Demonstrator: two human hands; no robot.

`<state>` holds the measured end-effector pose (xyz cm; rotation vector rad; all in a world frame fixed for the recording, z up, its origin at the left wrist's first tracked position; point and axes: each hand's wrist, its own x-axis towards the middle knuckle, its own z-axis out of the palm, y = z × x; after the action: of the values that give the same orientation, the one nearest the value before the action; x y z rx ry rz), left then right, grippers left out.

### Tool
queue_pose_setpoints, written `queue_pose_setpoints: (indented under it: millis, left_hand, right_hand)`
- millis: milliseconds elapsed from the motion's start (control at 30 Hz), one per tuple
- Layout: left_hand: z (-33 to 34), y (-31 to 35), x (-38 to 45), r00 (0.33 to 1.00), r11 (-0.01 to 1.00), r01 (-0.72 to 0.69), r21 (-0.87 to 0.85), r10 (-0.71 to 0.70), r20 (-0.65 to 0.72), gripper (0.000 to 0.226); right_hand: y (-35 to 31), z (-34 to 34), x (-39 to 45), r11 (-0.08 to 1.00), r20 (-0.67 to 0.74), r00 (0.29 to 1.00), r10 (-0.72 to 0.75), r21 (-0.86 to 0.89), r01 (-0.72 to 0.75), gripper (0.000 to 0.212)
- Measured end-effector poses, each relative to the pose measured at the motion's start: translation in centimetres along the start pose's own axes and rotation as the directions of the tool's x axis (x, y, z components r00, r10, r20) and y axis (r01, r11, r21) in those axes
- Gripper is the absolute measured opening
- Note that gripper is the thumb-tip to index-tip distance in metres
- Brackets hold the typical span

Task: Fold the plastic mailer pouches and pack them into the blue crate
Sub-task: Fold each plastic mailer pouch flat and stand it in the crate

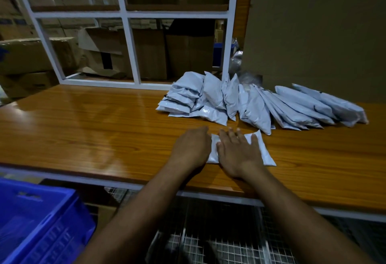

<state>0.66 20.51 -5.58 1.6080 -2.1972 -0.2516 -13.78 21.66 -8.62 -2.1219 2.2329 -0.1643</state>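
A warehouse packing station is showing here: stacked cardboard boxes (41,54) are crowding the shelves behind a white metal frame (129,50) at eleven o'clock. Grey mailer pouches (257,102) are lying heaped on a wooden bench (94,128) at one o'clock, and a blue crate (39,222) is sitting at seven o'clock.

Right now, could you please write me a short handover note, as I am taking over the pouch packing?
Left hand and right hand: both flat, pressing one pouch on the wooden table.
Remaining pouches: heaped and leaning in a row at the back of the table.
Blue crate: below the table edge on the left; contents not visible.
Left: finish this fold, crate it, then the heap.
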Motion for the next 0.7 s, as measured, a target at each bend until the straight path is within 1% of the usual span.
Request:
queue_pose_setpoints:
  millis: [67, 100, 200, 233, 300, 333, 367, 400, 467, 500, 533, 567, 633, 700]
  left_hand:
    - [0.7, -0.3, 0.0, 0.997, 0.997, 0.0, 0.078, -0.006, 0.076, 0.044]
    - [1.1, -0.7, -0.2, 0.996, 0.996, -0.014, 0.093, 0.005, 0.093, 0.047]
    - [1.0, -1.6, -0.3, 0.984, 0.992, -0.083, 0.1, 0.066, 0.163, 0.059]
    - [0.8, -1.7, 0.0, 0.975, 0.989, -0.104, 0.108, 0.08, 0.206, 0.061]
    - [0.5, -1.6, 0.3, 0.961, 0.973, -0.142, 0.183, 0.091, 0.262, 0.06]
    - [0.5, -1.6, 0.4, 0.96, 0.961, -0.151, 0.23, 0.087, 0.265, 0.059]
    - [0.6, -1.5, 0.3, 0.962, 0.951, -0.149, 0.273, 0.075, 0.263, 0.06]
    - [0.6, -1.3, 0.3, 0.963, 0.94, -0.142, 0.31, 0.059, 0.261, 0.06]
    - [0.8, -0.9, 0.2, 0.966, 0.91, -0.134, 0.393, 0.032, 0.256, 0.061]
    - [0.9, -0.7, 0.3, 0.967, 0.893, -0.133, 0.43, 0.022, 0.253, 0.061]
    - [0.9, -0.5, 0.4, 0.968, 0.88, -0.131, 0.457, 0.014, 0.251, 0.062]
    - [0.8, -0.2, 0.6, 0.968, 0.869, -0.129, 0.478, 0.006, 0.25, 0.063]
    - [0.9, 0.2, 0.9, 0.97, 0.867, -0.116, 0.485, -0.007, 0.245, 0.064]
    - [1.1, 0.3, 0.8, 0.978, 0.896, -0.071, 0.437, -0.024, 0.208, 0.064]
  right_hand:
    - [0.6, -0.6, -0.7, 0.989, 0.004, 1.0, 0.024, 0.146, -0.024, 0.059]
    - [1.0, -0.9, -1.1, 0.968, 0.002, 0.998, 0.068, 0.242, -0.067, 0.057]
    - [2.6, -3.2, -1.8, 0.891, 0.0, 0.988, 0.155, 0.431, -0.14, 0.046]
    - [3.1, -3.8, -1.8, 0.89, -0.061, 0.984, 0.165, 0.439, -0.122, 0.041]
    - [3.9, -4.1, -1.1, 0.925, -0.253, 0.953, 0.165, 0.376, -0.061, 0.033]
    - [4.0, -3.8, -0.6, 0.933, -0.308, 0.937, 0.164, 0.357, -0.045, 0.03]
    - [4.1, -3.4, -0.2, 0.918, -0.347, 0.923, 0.168, 0.396, -0.019, 0.026]
    - [4.1, -2.9, 0.2, 0.866, -0.34, 0.92, 0.196, 0.499, 0.0, 0.023]
    - [4.2, -2.1, 0.7, 0.69, -0.285, 0.914, 0.29, 0.724, 0.006, 0.022]
    - [4.4, -1.7, 0.9, 0.64, -0.263, 0.907, 0.33, 0.769, -0.009, 0.025]
    - [4.5, -1.6, 0.8, 0.66, -0.243, 0.913, 0.328, 0.75, -0.037, 0.031]
    - [4.6, -1.5, 0.8, 0.732, -0.231, 0.93, 0.287, 0.679, -0.057, 0.038]
    - [4.2, -1.8, 0.4, 0.878, -0.184, 0.967, 0.176, 0.474, -0.07, 0.046]
    - [3.4, -2.2, -0.1, 0.957, -0.092, 0.992, 0.082, 0.284, -0.052, 0.049]
